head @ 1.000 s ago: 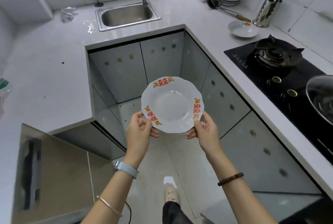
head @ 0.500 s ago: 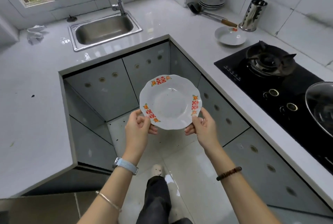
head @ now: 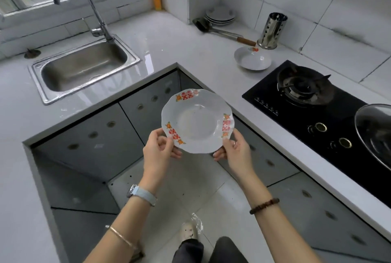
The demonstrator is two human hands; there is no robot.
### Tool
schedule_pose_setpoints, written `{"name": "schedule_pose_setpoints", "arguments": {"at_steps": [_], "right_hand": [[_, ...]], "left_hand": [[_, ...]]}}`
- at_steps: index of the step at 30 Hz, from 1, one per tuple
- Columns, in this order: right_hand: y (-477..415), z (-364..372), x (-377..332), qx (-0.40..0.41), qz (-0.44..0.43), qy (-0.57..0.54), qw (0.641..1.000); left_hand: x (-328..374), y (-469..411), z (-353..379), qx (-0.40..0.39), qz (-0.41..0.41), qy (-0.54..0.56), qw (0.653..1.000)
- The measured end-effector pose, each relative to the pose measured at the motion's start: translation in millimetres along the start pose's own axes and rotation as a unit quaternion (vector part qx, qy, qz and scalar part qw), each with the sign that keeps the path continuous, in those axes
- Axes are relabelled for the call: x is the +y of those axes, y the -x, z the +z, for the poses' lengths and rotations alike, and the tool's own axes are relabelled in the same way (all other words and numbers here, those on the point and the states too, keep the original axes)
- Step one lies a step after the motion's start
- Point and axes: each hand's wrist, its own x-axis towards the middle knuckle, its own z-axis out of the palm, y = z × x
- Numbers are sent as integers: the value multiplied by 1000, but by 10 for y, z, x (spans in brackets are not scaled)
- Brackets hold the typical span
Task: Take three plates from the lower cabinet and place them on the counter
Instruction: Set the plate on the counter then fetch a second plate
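**platewatcher:** ok so from the head cam we've got the plate (head: 197, 121) held up in the air over the floor, in the gap between the cabinet runs. Left hand (head: 158, 152) pinches the near-left rim, right hand (head: 237, 151) pinches the near-right rim, thumbs on top, fingers curled underneath. Both hands closed on it, nothing loose. It's tipped a bit toward us.

**counterguy:** yep, and it's not over the counter (head: 169, 44) yet. There's already one plate on the counter (head: 252, 58) just beside the metal utensil holder (head: 271, 30), with a spatula (head: 222, 31) lying behind it. We'd guess that's the landing zone, so this one looks like number two, though we can't be sure.

**platewatcher:** so how do we do this bit well? We'd say level it out first, carry it forward and right, and keep it clear of the hob (head: 317, 110).

**counterguy:** agreed. Set the far edge down first, then lower the near edge and slide the fingers out. Either leave a gap from the other plate or stack it square on top. Glazed rims chip if they knock, and that counter looks glossy, so no dropping it the last bit.
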Motion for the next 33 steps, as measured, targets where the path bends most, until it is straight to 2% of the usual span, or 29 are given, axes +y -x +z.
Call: {"name": "schedule_pose_setpoints", "arguments": {"at_steps": [9, 19, 33], "right_hand": [[-671, 20, -105, 33, 10, 3, 999], [-1813, -233, -149, 42, 22, 26, 999], [-2949, -731, 79, 76, 116, 25, 990]], "left_hand": [[52, -786, 276, -38, -4, -2, 999], [63, -1778, 991, -44, -38, -17, 998], [-101, -2714, 1978, -106, -88, -83, 987]]}}
